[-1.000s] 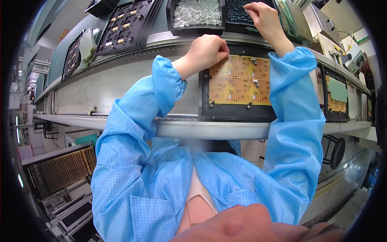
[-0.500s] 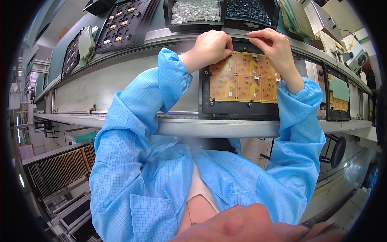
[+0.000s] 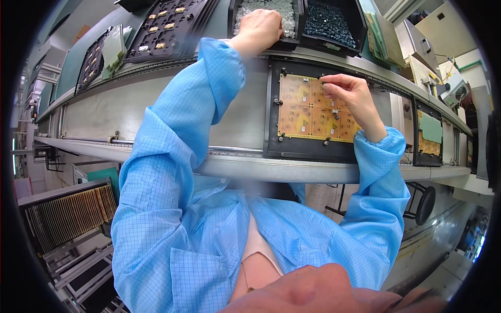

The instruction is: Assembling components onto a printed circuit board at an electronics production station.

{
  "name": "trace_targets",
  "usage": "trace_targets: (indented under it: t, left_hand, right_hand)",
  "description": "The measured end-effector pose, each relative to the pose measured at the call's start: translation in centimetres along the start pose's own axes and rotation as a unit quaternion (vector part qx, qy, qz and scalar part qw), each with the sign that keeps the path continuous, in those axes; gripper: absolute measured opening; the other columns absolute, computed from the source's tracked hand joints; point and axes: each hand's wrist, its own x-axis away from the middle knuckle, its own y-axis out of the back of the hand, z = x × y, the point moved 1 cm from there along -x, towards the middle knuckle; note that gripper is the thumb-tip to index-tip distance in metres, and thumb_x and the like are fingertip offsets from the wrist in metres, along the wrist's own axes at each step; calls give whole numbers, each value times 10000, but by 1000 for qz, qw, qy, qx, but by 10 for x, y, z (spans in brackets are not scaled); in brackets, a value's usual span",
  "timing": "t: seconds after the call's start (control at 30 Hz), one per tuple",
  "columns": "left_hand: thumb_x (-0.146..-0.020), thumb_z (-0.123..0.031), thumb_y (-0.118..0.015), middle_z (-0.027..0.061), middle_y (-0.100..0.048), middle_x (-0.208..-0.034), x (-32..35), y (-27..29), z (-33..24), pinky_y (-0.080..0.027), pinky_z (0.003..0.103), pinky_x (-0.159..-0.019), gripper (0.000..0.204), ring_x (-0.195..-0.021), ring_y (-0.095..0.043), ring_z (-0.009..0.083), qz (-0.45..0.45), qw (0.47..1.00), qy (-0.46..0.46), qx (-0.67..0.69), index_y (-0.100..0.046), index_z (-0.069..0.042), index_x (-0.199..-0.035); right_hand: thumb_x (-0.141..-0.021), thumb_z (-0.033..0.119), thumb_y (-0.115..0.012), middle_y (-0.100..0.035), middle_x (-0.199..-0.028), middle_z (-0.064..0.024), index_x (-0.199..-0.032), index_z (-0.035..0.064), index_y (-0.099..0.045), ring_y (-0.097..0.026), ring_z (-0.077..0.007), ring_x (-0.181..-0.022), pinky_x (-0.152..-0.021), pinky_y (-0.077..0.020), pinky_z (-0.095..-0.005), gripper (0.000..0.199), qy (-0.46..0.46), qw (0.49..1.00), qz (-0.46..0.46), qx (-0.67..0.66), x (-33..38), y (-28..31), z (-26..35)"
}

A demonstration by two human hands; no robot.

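Observation:
My left hand [image 3: 260, 30] is over the black bin [image 3: 288, 46] of small white parts [image 3: 249, 9], its fingers curled down and the fingertips hidden. My right hand [image 3: 355, 99] hovers at the far edge of an orange-brown circuit board panel [image 3: 295, 122], thumb and forefinger pinched together. Between those fingertips a small dark part [image 3: 323, 85] shows; its exact kind is too small to tell. The panel lies in a black carrier frame [image 3: 308, 149] with small clamping posts around it. A few small white and dark components stand on the panel.
Right of the white parts, a second black bin [image 3: 334, 26] holds dark blue parts. Black trays [image 3: 162, 34] and green sheets [image 3: 114, 55] lie at the far left. Another carrier [image 3: 429, 130] sits further right on the conveyor rail [image 3: 235, 164]. A rack of boards [image 3: 70, 214] stands lower left.
My left hand has moved from the panel's far left corner up to the bin of white parts. My right hand has come down closer to the panel. The whole view has shifted slightly.

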Motion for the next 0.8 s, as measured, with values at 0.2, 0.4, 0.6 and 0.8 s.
trace_targets:
  t: [0.2,0.4,0.6,0.8]
  left_hand:
    - [-841,-227,-729,115,-735,-857,-11,-6,8,-551,396,-776,159,-837,-710,290,16,999,-41,-10,-748,-89,-917]
    - [-707,-104,-633,222,-703,-840,-15,-6,2,-564,463,-780,187,-802,-691,419,-11,991,-45,124,-772,-57,-824]
    - [-713,-75,-634,212,-706,-829,-1,5,2,-552,446,-812,151,-830,-697,377,-63,981,-61,174,-762,-41,-784]
    - [-744,-59,-618,212,-700,-819,5,0,5,-540,454,-805,140,-834,-690,376,-96,965,-58,235,-739,-42,-810]
  right_hand:
    - [-940,94,-676,-722,-948,-76,-1167,-4,-695,-678,-103,-827,-733,-543,-221,248,-54,999,9,-1,3,1,3]
    - [-929,56,-678,-723,-948,-73,-1117,-12,-703,-696,-118,-845,-741,-554,-235,202,-48,999,13,-9,5,1,6]
    - [-885,-1,-695,-721,-929,-65,-1025,-23,-708,-696,-113,-838,-733,-549,-227,143,26,977,-40,206,2,-5,8]
    - [-842,4,-714,-702,-866,-69,-974,8,-748,-680,-136,-747,-672,-528,-252,137,107,934,-58,337,-6,-17,14]
